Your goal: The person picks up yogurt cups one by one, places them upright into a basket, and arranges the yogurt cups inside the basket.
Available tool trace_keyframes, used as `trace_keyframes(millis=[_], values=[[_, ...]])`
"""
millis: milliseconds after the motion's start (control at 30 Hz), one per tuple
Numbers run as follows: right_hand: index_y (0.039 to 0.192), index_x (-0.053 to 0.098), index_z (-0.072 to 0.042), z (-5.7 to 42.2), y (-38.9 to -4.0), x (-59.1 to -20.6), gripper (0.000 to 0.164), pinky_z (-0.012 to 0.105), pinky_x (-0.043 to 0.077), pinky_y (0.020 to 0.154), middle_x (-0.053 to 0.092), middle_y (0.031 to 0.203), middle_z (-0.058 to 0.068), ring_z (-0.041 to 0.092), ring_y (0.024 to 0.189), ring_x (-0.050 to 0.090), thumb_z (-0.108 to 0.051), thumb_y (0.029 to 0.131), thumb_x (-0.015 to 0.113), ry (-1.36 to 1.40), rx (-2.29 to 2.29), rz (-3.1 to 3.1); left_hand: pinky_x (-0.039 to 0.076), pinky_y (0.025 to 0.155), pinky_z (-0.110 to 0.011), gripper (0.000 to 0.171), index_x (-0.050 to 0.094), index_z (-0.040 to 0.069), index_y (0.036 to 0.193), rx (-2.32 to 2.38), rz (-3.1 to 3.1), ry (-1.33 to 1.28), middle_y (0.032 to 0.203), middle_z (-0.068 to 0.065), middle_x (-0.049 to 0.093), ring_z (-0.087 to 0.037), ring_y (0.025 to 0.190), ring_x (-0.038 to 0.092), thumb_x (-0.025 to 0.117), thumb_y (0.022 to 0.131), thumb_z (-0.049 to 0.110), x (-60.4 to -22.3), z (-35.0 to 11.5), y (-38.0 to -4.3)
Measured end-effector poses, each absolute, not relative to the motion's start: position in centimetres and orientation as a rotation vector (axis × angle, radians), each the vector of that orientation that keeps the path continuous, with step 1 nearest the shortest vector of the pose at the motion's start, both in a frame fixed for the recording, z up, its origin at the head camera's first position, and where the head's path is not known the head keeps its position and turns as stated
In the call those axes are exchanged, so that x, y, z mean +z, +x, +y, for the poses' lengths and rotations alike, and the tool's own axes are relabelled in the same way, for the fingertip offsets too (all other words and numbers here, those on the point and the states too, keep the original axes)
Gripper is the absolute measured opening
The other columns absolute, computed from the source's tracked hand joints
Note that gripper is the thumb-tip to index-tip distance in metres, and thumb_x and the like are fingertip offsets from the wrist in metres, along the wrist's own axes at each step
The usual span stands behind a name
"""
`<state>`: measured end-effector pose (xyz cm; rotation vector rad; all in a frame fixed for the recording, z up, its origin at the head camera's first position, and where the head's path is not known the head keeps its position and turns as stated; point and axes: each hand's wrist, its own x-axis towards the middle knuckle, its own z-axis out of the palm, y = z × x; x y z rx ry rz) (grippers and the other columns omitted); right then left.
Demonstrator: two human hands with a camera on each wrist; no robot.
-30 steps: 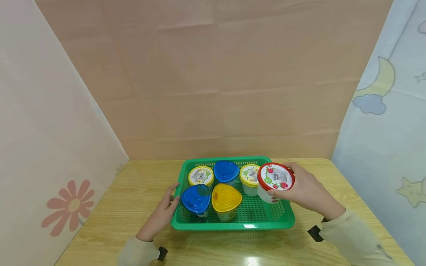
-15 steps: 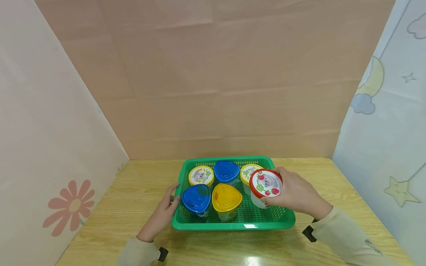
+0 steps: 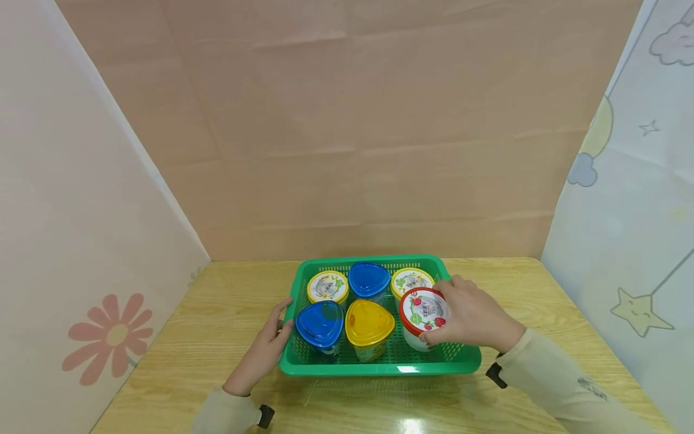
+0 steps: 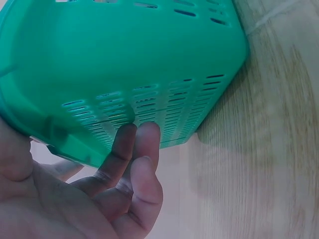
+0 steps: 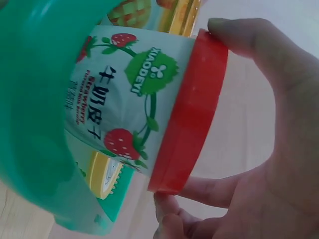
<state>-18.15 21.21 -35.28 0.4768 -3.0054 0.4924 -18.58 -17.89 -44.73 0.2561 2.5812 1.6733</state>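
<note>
My right hand (image 3: 468, 316) pinches a red-lidded plastic tub (image 3: 424, 314) with strawberry print, thumb and fingers on opposite sides of its lid. The tub stands partly down inside the green basket (image 3: 358, 369), at its right part; the right wrist view shows its printed side (image 5: 124, 94) behind the basket rim. My left hand (image 3: 265, 346) holds the basket's left rim, with bent fingers (image 4: 147, 184) underneath against the slotted outer wall. Beside the red-lidded tub are a yellow triangular-lidded tub (image 3: 370, 322) and a round yellow-lidded tub (image 3: 412, 280).
A blue-lidded tub (image 3: 320, 323) stands at the basket's front left, another blue-lidded tub (image 3: 368, 278) at the back middle. A round yellow-lidded tub (image 3: 328, 286) sits at back left. The basket rests on a wooden table (image 3: 179, 361) before a tan back cloth (image 3: 347, 150).
My right hand has carried the red-lidded tub left, toward the basket's front, and down into it, uncovering more of the right yellow-lidded tub. The left hand and basket stay in place.
</note>
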Motion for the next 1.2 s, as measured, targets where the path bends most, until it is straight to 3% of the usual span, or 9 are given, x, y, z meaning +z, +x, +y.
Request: trace_keyframes(millis=[700, 1200], values=[[0.099, 0.064, -0.008, 20.1, -19.4, -35.0, 0.071, 0.034, 0.045, 0.062, 0.054, 0.083, -0.001, 0.018, 0.073, 0.047, -0.059, 0.055, 0.088, 0.722, 0.194, -3.106, 0.055, 0.071, -0.029, 0.048, 0.028, 0.019, 0.155, 1.708, 2.544, 0.261, 0.108, -0.014, 0.063, -0.022, 0.089, 0.068, 0.042, 0.110, 0.025, -44.5, -17.9, -18.4], [0.100, 0.064, -0.005, 19.7, -19.7, -35.5, 0.074, 0.042, 0.047, 0.068, 0.055, 0.086, 0.002, 0.023, 0.076, 0.047, -0.058, 0.054, 0.089, 0.662, 0.079, -3.185, 0.055, 0.073, -0.027, 0.047, 0.027, 0.019, 0.156, 1.680, 2.576, 0.273, 0.107, -0.015, 0.063, -0.021, 0.090, 0.067, 0.039, 0.110, 0.024, -44.7, -17.9, -18.5]])
